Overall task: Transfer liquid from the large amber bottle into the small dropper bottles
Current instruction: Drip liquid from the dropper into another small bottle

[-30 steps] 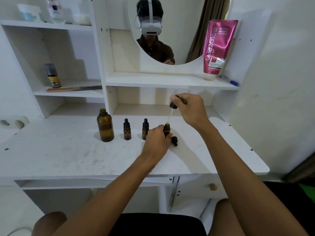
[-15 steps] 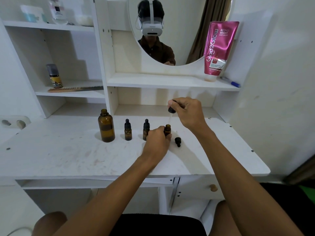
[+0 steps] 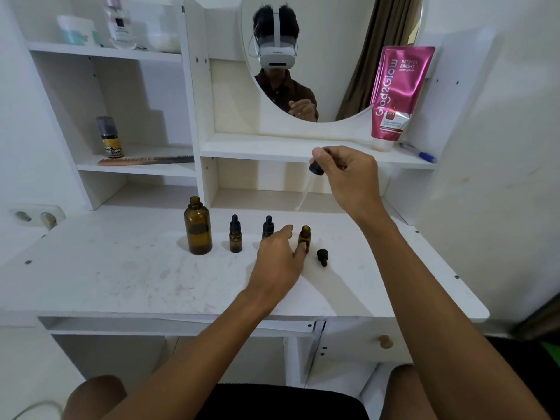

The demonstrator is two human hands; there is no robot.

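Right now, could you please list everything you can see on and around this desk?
large bottle: 1, amber, uncapped, desk left
capped dropper bottles: 2, amber with black tops, right of the large bottle
open small bottle: 1, amber, by the left thumb
loose cap: 1, black, on the desk right of the open bottle
dropper: 1, black bulb, clear tube, in the right hand
tube: 1, pink, shelf right
pen: 1, blue, beside the tube
comb: 1, brown, left shelf
mirror: 1, oval
desk: 1, white
left hand: at the open bottle
right hand: raised, pinching the dropper
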